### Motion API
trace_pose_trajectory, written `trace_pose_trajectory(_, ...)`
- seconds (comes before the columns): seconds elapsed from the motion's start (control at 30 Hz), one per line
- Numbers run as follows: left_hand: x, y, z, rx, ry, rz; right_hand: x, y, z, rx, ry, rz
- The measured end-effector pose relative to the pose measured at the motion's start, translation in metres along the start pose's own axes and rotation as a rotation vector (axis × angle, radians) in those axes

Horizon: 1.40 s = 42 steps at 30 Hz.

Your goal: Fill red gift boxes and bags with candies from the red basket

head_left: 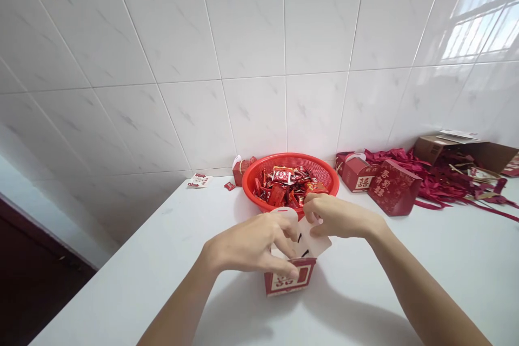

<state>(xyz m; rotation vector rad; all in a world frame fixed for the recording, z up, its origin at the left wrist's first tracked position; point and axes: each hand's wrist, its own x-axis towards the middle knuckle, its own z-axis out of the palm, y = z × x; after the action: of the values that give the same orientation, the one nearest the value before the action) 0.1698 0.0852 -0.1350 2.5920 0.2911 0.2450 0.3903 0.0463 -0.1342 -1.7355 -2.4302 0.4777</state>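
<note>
A small red and white paper box (pixel 290 277) stands on the white table with its top flaps up and spread. My left hand (pixel 259 243) is over the box's left side, thumb along the front edge and fingers bent down by the opening, thumb and fingers apart. At the right flap, my right hand (pixel 338 215) has its fingers and thumb curled round the white flap's upper edge. Just behind the box is a red plastic basket (pixel 250 168) holding several red wrapped candies (pixel 283 175).
Red boxes (pixel 395 188) stand right of the basket, beside dark red ribbons (pixel 433 178) and an open cardboard box (pixel 432 148). Left of the basket are another red box (pixel 239 171), a printed card (pixel 199 181) and a small red packet (pixel 230 186). A tiled wall (pixel 253 108) borders the table (pixel 162 259).
</note>
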Motion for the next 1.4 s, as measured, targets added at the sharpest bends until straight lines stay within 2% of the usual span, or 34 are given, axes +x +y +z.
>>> trace_pose_trajectory(0.07,-0.005,0.000,-0.007,-0.118,-0.072,-0.097,-0.001,-0.003,0.002,-0.041,-0.017,0.020)
trace_pose_trajectory(0.13,-0.010,0.000,-0.012,-0.141,-0.072,-0.198,-0.003,-0.007,0.004,-0.123,-0.025,0.045)
trace_pose_trajectory(0.23,-0.016,0.000,-0.014,-0.010,-0.018,-0.382,-0.006,-0.014,0.006,-0.211,-0.029,0.072)
trace_pose_trajectory(0.37,-0.020,0.007,-0.012,0.098,-0.096,-0.547,-0.008,-0.020,0.005,-0.268,-0.080,0.084)
trace_pose_trajectory(0.53,-0.018,0.014,-0.010,0.117,-0.188,-0.575,-0.009,-0.023,0.001,-0.275,-0.120,0.088)
trace_pose_trajectory(0.73,-0.019,0.020,-0.007,0.127,-0.147,-0.550,-0.008,-0.023,0.003,-0.268,-0.123,0.086)
trace_pose_trajectory(0.87,-0.020,0.023,-0.013,0.102,-0.087,-0.500,-0.008,-0.014,0.000,-0.182,-0.075,0.061)
trace_pose_trajectory(0.93,-0.017,0.016,-0.019,0.091,-0.015,-0.440,-0.010,-0.006,-0.005,-0.105,0.017,0.021)
trace_pose_trajectory(1.03,0.000,-0.005,-0.024,0.092,0.122,-0.363,-0.009,0.008,-0.013,-0.030,0.199,-0.046)
trace_pose_trajectory(1.07,0.009,-0.014,-0.025,0.095,0.172,-0.351,-0.007,0.013,-0.015,-0.018,0.253,-0.055)
trace_pose_trajectory(1.2,0.057,-0.052,-0.020,0.150,0.238,-0.236,0.011,0.033,-0.012,0.063,0.407,-0.073)
trace_pose_trajectory(1.27,0.080,-0.068,-0.016,0.231,0.208,-0.258,0.023,0.043,-0.006,0.114,0.459,-0.099)
trace_pose_trajectory(1.4,0.104,-0.089,-0.010,0.357,-0.069,-0.476,0.045,0.059,0.009,0.189,0.516,-0.123)
